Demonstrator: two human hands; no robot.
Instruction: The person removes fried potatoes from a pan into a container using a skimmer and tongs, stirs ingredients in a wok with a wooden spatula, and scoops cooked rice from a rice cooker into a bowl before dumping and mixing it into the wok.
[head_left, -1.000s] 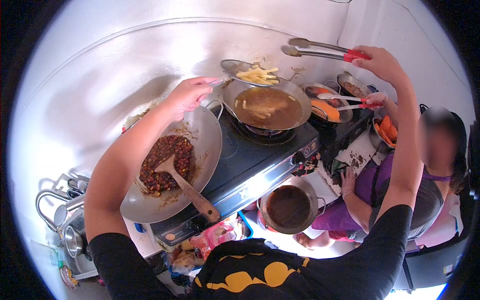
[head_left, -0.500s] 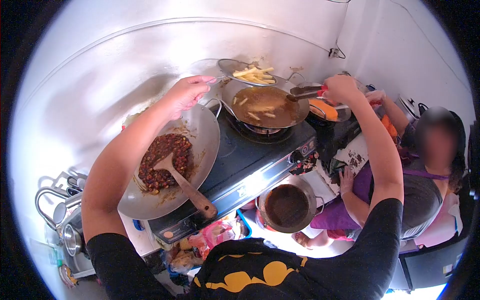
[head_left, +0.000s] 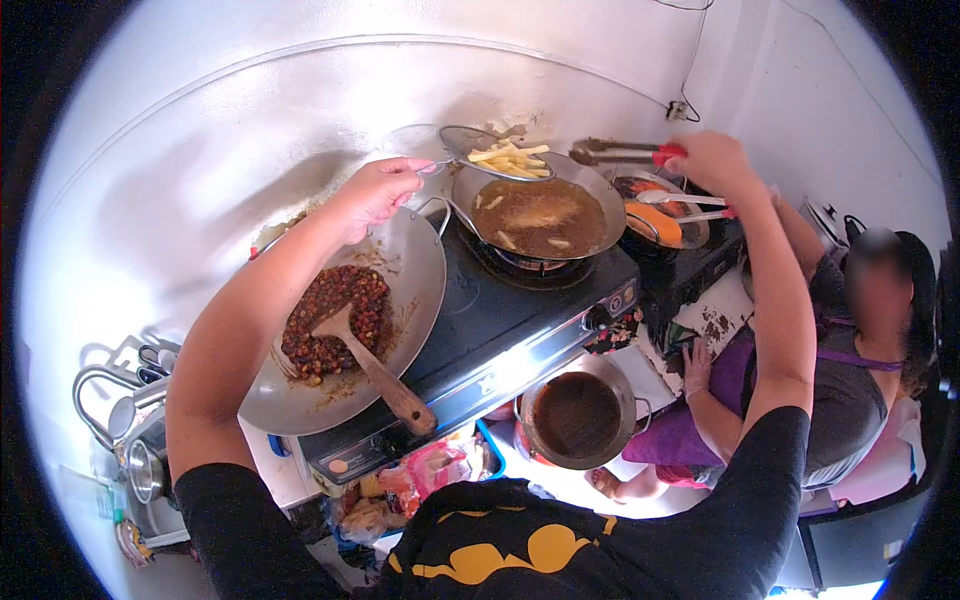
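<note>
My left hand (head_left: 378, 195) is closed round the thin handle of a mesh strainer (head_left: 460, 138). Pale fries (head_left: 510, 158) lie in the strainer, which hangs over the back rim of a wok of brown oil (head_left: 545, 215); a few fries float in that oil. Closed on red-gripped tongs (head_left: 615, 153), my right hand (head_left: 712, 165) is raised above the right side of the wok, and the tongs' dark tips hold nothing I can see. Left of the stove's middle, a larger wok (head_left: 405, 290) contains a dark red, chunky mixture (head_left: 335, 310) and a wooden spatula (head_left: 375, 370).
On the right, a co-worker (head_left: 850, 360) in a purple apron reaches toward a pan (head_left: 650, 235) with an orange piece and tongs (head_left: 685, 200). A pot of dark liquid (head_left: 577, 415) stands below the stove's front edge (head_left: 480, 370). Bagged items (head_left: 425, 475) sit beneath.
My right hand has lifted the tongs up and away from the oil. The strainer stays nearly still. More of the co-worker's tongs and pan now shows.
</note>
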